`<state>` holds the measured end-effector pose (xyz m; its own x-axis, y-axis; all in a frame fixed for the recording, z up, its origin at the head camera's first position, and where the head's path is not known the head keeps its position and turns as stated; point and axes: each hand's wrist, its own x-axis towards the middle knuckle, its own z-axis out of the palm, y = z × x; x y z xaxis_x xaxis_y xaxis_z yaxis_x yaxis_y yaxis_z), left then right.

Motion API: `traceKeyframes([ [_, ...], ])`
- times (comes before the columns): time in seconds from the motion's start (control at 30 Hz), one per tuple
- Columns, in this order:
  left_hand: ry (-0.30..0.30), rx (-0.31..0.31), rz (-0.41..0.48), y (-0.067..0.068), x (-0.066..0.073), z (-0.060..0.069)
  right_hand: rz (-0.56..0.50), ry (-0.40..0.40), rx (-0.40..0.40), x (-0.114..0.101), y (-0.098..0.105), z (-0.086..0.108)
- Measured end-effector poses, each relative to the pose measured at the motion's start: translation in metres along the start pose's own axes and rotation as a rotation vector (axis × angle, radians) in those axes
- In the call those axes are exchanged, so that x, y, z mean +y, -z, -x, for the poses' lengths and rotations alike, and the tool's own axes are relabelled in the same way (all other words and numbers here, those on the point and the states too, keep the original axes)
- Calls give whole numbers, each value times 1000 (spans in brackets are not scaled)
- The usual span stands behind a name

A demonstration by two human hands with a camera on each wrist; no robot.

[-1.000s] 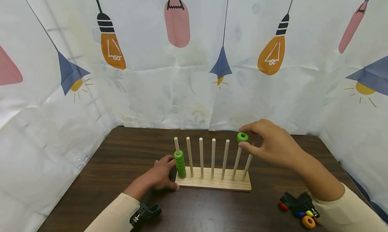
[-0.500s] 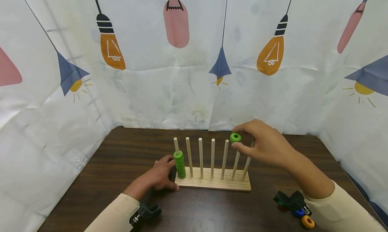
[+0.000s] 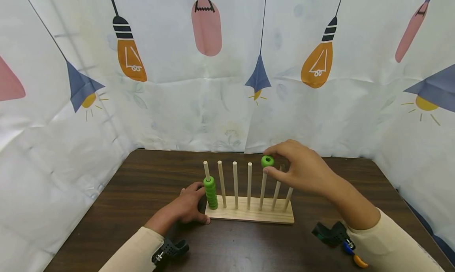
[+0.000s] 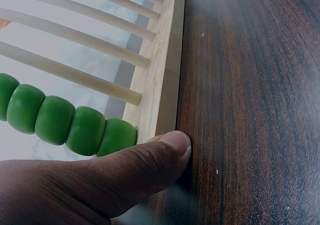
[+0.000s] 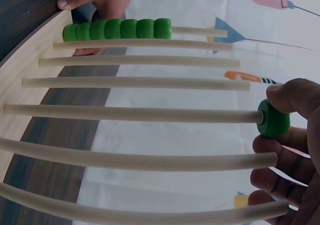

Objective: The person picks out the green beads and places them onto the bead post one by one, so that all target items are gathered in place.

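Observation:
A wooden peg abacus [image 3: 249, 213] stands upright on the table, with several pegs in a row. Several green beads [image 3: 211, 193] are stacked on its leftmost peg. My left hand [image 3: 190, 204] holds the base's left end, thumb at the front corner, as the left wrist view shows; most of its fingers are hidden behind. Between thumb and fingers, my right hand [image 3: 302, 165] pinches one green bead [image 5: 273, 119]. That bead sits at the tip of the third peg from the right [image 5: 135, 113]. Its hole shows unfilled in the head view; whether bead and tip touch I cannot tell.
An orange bead [image 3: 360, 261] and a blue bead [image 3: 348, 248] lie on the dark wooden table [image 3: 227, 248] at the lower right, partly covered by the right wrist camera [image 3: 334, 234] and sleeve. A printed curtain [image 3: 227, 114] hangs behind the table.
My right hand has moved left with the green bead, from above the pegs at the far right to the third peg from the right. The left hand has stayed put.

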<state>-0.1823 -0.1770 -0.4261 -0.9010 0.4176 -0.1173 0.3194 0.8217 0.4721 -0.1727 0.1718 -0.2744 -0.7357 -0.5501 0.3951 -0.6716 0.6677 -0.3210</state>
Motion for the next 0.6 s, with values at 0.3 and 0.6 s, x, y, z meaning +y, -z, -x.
traceKeyframes([
  [0.3, 6, -7, 2, 0, 0, -1, -20, 23, 4, -5, -6, -7],
  [0.6, 8, -9, 5, 0, 1, -1, -23, 30, 1, -11, -10, -14],
])
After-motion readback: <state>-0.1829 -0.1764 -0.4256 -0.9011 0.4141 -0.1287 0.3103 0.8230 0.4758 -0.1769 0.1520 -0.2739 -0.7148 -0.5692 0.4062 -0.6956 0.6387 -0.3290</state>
